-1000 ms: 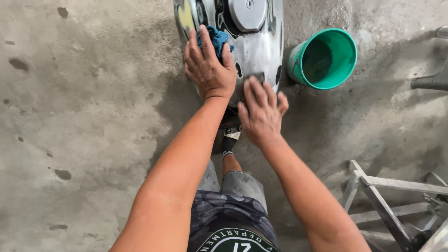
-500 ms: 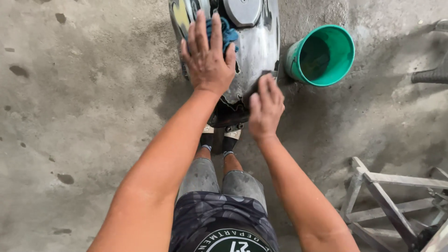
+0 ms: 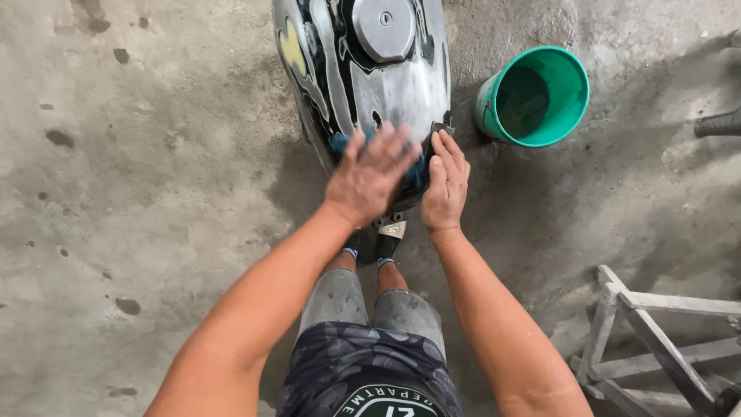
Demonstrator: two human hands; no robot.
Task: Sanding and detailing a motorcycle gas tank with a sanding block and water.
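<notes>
Pressing a blue cloth (image 3: pixel 415 171) onto the tank's (image 3: pixel 370 77) near end with your left hand (image 3: pixel 369 176), fingers spread wide, you are resting your flat right hand (image 3: pixel 444 184) beside it, near the green bucket (image 3: pixel 567 104) holding dark water.

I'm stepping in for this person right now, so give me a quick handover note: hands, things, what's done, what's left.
Left hand: flat on a blue cloth, pressing it on the near end of the motorcycle fuel tank.
Right hand: bare, steadying the tank's near right edge.
Green bucket: on the concrete floor, right of the tank, apart from it.
Done: tank looks wet and smeared.
Left: paint patches remain; far end likely needs more rubbing.
</notes>
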